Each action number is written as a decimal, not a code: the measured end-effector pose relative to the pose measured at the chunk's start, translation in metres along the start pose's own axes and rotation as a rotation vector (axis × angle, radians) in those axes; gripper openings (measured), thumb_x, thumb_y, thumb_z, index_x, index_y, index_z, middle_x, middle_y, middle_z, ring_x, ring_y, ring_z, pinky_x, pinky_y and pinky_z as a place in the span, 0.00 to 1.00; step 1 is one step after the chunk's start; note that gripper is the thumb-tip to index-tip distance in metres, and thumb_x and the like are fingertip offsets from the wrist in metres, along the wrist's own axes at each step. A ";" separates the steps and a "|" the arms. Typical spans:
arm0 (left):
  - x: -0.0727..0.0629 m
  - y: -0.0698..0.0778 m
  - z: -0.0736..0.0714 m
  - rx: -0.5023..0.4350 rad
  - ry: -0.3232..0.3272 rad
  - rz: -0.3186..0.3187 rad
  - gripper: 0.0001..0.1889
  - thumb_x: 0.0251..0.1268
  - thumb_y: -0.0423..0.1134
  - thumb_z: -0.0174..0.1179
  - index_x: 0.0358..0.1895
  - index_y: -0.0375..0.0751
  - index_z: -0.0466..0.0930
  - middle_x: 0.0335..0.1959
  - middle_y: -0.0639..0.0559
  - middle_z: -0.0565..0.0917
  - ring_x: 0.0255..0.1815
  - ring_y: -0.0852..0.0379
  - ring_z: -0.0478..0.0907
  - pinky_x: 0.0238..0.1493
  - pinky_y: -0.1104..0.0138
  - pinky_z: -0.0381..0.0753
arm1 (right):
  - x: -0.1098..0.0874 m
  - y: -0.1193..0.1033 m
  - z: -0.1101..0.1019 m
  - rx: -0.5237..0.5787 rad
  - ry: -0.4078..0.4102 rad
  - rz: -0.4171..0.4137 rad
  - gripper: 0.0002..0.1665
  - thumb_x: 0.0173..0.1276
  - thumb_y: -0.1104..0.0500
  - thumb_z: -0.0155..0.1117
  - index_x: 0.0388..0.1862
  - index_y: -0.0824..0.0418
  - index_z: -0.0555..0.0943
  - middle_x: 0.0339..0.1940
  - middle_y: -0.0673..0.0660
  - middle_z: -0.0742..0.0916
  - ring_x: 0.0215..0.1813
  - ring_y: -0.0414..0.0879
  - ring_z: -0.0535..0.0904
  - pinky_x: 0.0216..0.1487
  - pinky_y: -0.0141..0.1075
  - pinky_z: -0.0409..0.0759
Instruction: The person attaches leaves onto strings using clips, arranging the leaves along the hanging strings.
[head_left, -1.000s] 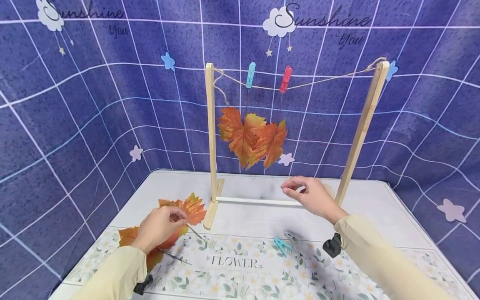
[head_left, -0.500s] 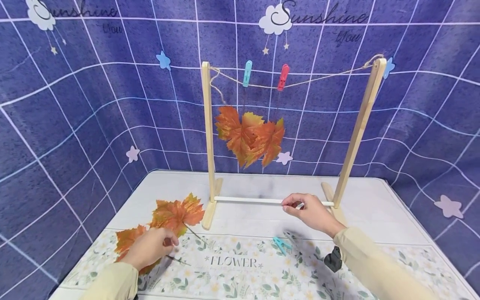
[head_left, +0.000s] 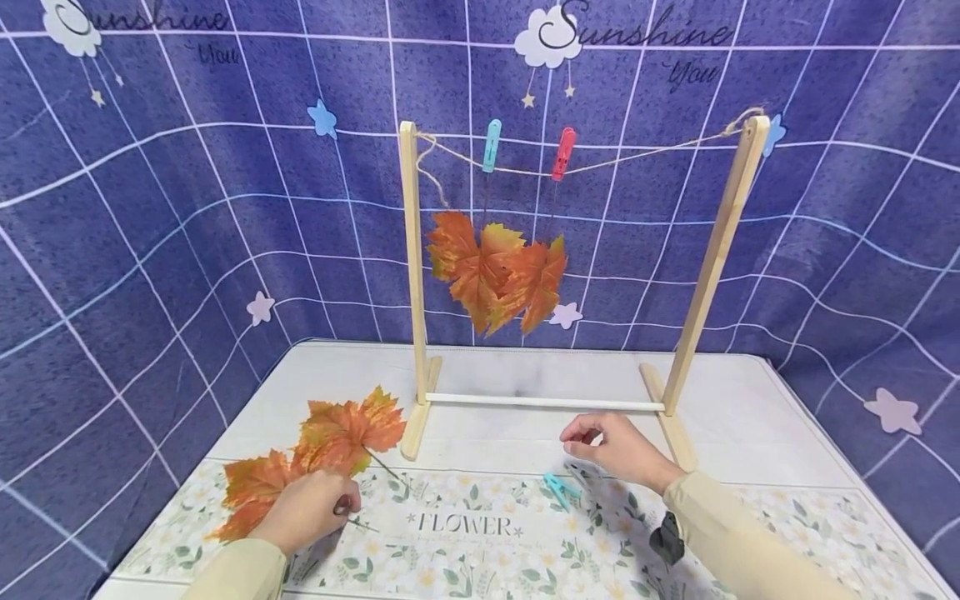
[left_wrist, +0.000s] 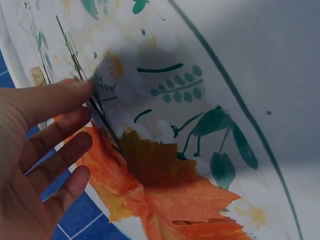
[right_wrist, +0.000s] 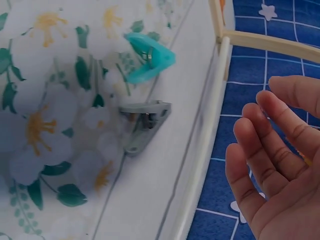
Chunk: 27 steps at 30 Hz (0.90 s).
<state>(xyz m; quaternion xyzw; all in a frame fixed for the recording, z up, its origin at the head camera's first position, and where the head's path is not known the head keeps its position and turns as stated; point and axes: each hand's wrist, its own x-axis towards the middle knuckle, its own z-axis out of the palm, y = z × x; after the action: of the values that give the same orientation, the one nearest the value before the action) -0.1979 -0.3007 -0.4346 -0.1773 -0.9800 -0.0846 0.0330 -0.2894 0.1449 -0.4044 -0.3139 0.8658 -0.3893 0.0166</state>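
The left hand covers part of the nearer leaf under its fingers in the head view. Its stem runs partly behind the thumb tip in the left wrist view; whether the fingers touch it cannot be told. Below those fingers, the bottom edge cuts the leaf off. Just below the right hand's fingertips, the grey clip shows only faintly in the head view. Behind the right fingers in their wrist view, a yellow patch is too covered to identify. Between both hands' fingers, small lettering is unreadable.
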 end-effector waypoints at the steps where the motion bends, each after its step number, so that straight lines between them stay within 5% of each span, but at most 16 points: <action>1: 0.000 0.000 0.000 -0.001 -0.006 0.009 0.16 0.46 0.31 0.77 0.22 0.57 0.81 0.23 0.67 0.78 0.25 0.68 0.73 0.28 0.64 0.75 | 0.000 0.001 0.002 -0.004 -0.010 -0.008 0.03 0.70 0.62 0.68 0.39 0.58 0.87 0.31 0.44 0.84 0.36 0.37 0.78 0.41 0.34 0.77; 14: 0.000 0.002 -0.002 0.053 -0.010 0.040 0.19 0.48 0.31 0.78 0.21 0.58 0.77 0.21 0.69 0.76 0.24 0.68 0.71 0.28 0.64 0.75 | -0.009 0.003 0.015 -0.127 -0.098 -0.002 0.08 0.63 0.60 0.76 0.39 0.60 0.86 0.32 0.44 0.83 0.36 0.39 0.78 0.39 0.34 0.77; 21: 0.003 0.007 -0.007 0.084 0.009 -0.014 0.15 0.48 0.31 0.78 0.21 0.55 0.82 0.22 0.66 0.80 0.26 0.62 0.77 0.35 0.59 0.79 | -0.016 0.002 0.023 -0.183 -0.095 0.054 0.10 0.61 0.56 0.78 0.38 0.58 0.87 0.30 0.47 0.82 0.32 0.38 0.75 0.36 0.35 0.75; 27: 0.005 0.009 -0.009 0.049 -0.004 0.011 0.13 0.49 0.30 0.77 0.22 0.54 0.85 0.22 0.65 0.82 0.27 0.62 0.80 0.36 0.57 0.81 | -0.018 0.002 0.031 -0.283 -0.097 0.116 0.14 0.56 0.50 0.81 0.34 0.54 0.86 0.28 0.45 0.79 0.30 0.39 0.71 0.33 0.38 0.73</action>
<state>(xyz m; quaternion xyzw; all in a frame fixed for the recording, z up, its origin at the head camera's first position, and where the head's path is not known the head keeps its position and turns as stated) -0.1996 -0.2922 -0.4239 -0.1819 -0.9809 -0.0598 0.0359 -0.2672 0.1355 -0.4314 -0.2812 0.9267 -0.2465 0.0364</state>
